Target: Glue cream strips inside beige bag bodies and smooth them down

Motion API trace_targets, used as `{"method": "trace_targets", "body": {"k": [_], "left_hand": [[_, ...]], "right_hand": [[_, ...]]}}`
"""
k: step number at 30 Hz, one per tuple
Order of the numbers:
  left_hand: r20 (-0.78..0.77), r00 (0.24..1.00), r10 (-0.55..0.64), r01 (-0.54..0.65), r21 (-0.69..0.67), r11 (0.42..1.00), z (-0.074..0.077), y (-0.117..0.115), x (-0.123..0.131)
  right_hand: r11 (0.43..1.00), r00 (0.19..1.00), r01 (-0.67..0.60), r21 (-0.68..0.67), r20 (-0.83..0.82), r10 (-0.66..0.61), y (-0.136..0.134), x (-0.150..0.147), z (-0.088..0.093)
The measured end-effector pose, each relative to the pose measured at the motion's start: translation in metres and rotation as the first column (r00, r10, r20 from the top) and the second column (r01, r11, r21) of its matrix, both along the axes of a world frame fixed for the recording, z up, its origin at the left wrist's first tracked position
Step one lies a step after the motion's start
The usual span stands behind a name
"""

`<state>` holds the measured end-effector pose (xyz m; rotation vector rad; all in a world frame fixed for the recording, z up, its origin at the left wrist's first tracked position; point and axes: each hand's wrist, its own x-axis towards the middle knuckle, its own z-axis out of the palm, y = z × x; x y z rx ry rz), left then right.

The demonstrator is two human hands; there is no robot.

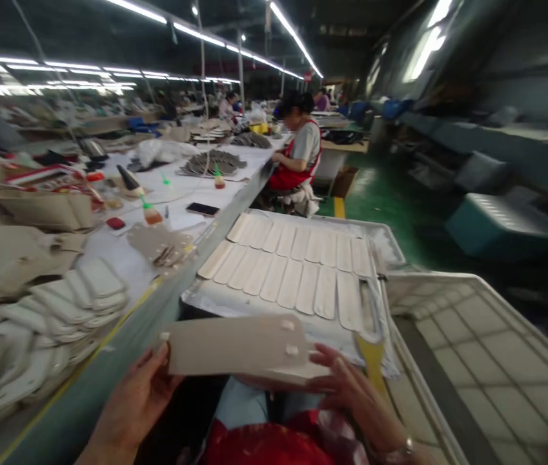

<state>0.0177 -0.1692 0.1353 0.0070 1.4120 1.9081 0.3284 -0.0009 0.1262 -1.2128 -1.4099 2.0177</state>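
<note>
A flat beige panel (235,345) with rounded corners is held up in front of my lap. Two small pale tabs show near its right end. My left hand (145,384) pinches the panel's left end between thumb and fingers. At the right end, my right hand (346,384) has its fingers around the edge, where a paler layer (297,373) shows beneath; whether that layer is a separate piece I cannot tell. Just beyond, two rows of cream strips (274,278) lie on a tray covered in white sheeting (235,303).
Stacked pale pieces (80,294) lie on the long workbench at left, near a phone (202,209) and a green-tipped glue bottle (152,212). A yellow-handled brush (371,358) rests at the tray's right edge. A white crate (472,278) stands right. A co-worker (300,145) sits ahead.
</note>
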Motion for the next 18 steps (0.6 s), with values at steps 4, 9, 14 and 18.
{"method": "trace_targets", "body": {"k": [4, 9, 14, 18], "left_hand": [[0.189, 0.951, -0.245, 0.262, -0.071, 0.962, -0.031, 0.015, 0.057], [0.159, 0.915, -0.37, 0.397, -0.197, 0.896, -0.04, 0.028, 0.058], [-0.123, 0.751, -0.648, 0.538, -0.453, 0.71, -0.038, 0.042, 0.039], [-0.201, 0.671, -0.713, 0.493, -0.597, 0.633, -0.04, 0.052, 0.026]], "right_hand": [[0.965, 1.0, 0.001, -0.264, 0.02, 0.004, -0.018, 0.001, -0.022], [0.946, 0.996, 0.089, -0.313, 0.007, -0.092, -0.006, 0.019, -0.029], [0.992, 0.98, -0.008, -0.128, 0.196, 0.034, 0.016, 0.023, -0.038], [0.995, 0.941, -0.1, -0.012, 0.324, 0.098, 0.031, 0.022, -0.058]]}}
